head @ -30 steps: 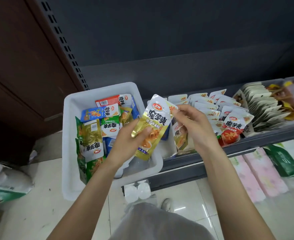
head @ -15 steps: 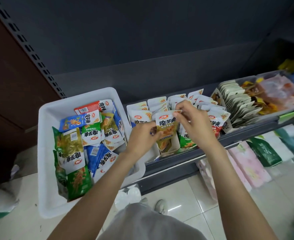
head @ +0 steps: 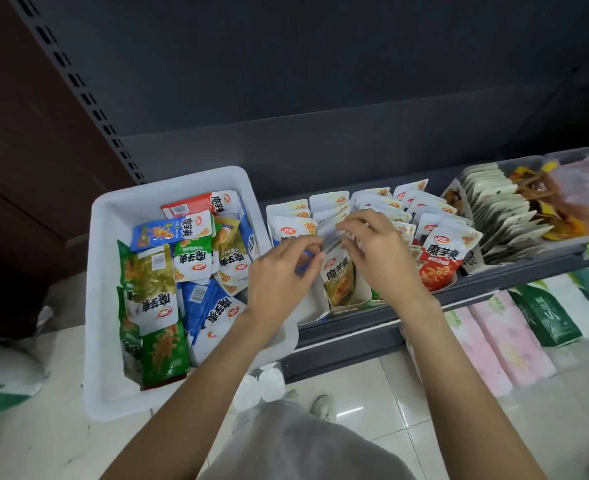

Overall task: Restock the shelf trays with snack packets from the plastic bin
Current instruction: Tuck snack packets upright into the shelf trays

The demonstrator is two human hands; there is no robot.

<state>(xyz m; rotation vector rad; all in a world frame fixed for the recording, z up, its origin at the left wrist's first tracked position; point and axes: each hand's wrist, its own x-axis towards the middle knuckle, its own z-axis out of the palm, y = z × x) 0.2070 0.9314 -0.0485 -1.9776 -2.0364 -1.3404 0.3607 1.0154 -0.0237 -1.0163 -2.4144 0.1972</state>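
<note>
**Mei:** Between the two hands, what's going into the row?

**Jun:** A yellow snack packet. It stands in the cardboard shelf tray, label towards the person. The left hand pinches its top left corner with curled fingertips; the right hand curls over its top edge from the other side, and the fingers seem to reach into the packets behind.

**Mei:** Why both hands for something so light?

**Jun:** My guess is that the row behind it is packed tight, so the right fingers hold a gap open while the left steadies the packet. A floppy pouch buckles if pushed from one corner only.

**Mei:** Which way does it run?

**Jun:** Long axis nearly upright, leaning a little back towards the shelf wall, sealed top edge up under the fingers, printed face forward. That matches the red packet just right of the right hand, so the fronts read alike.

**Mei:** And the stock?

**Jun:** Left of the left hand, the white plastic bin rests against the shelf edge, close enough for short reaches. Its packets lie flat in a jumble, many turned upside down to the viewer.

**Mei:** Far along?

**Jun:** I'd judge not; plenty remains in the bin.
</note>
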